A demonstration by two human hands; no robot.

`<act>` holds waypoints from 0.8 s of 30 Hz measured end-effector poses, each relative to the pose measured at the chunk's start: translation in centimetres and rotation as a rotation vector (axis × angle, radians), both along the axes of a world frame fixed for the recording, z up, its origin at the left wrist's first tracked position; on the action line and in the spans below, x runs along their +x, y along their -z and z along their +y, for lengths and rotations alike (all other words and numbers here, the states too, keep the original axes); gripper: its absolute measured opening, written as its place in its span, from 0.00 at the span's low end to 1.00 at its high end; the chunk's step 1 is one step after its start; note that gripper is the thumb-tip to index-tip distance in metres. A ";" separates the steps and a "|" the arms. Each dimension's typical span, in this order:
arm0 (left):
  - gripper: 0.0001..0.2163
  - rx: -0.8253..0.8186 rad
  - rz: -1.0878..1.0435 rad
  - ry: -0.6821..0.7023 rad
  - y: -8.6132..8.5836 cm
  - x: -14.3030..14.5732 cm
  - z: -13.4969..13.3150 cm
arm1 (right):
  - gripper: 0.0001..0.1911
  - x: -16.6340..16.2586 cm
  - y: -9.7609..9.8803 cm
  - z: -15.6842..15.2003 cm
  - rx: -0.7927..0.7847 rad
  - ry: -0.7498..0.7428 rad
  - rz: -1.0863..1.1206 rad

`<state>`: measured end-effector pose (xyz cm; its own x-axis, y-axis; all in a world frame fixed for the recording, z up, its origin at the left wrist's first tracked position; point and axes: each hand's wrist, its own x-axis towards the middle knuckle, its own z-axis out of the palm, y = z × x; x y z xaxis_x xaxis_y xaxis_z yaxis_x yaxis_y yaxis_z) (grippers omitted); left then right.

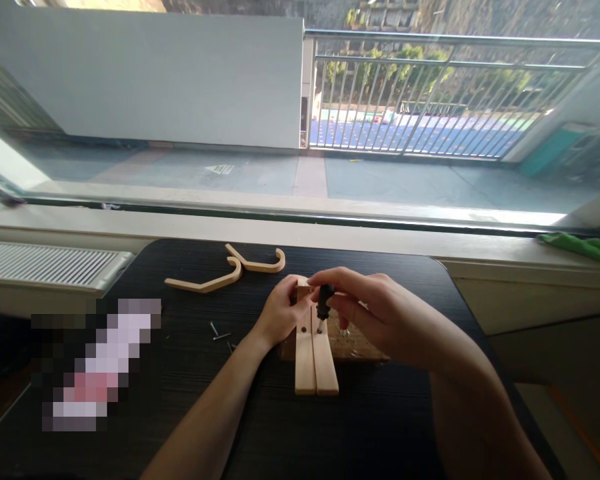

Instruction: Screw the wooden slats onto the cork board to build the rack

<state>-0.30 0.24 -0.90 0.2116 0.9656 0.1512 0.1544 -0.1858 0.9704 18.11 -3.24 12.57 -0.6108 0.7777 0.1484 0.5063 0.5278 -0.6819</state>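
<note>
My right hand (375,310) is closed around a small black-handled screwdriver (324,300), held upright with its tip on a hole in one of two light wooden slats (315,363). The slats lie side by side over a wooden block (355,345) on the black table (190,400). My left hand (280,313) grips the left side of this wooden assembly near its far end, fingers curled against it. Part of the block is hidden under my right hand.
Two curved wooden hook pieces (215,281) (263,263) lie at the table's far left. Loose screws (219,333) rest left of my left wrist. A blurred patch (97,363) covers something at the left. Beyond are a window sill, a radiator grille (45,263) and a green cloth (583,245).
</note>
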 end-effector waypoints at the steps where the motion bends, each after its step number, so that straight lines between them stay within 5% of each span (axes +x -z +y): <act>1: 0.03 -0.004 -0.001 0.002 -0.1 0.0 0.0 | 0.18 0.0 0.0 0.0 0.000 -0.006 0.007; 24: 0.03 -0.023 -0.044 0.005 -0.6 0.2 -0.1 | 0.16 -0.3 -0.4 -0.3 -0.042 0.073 -0.047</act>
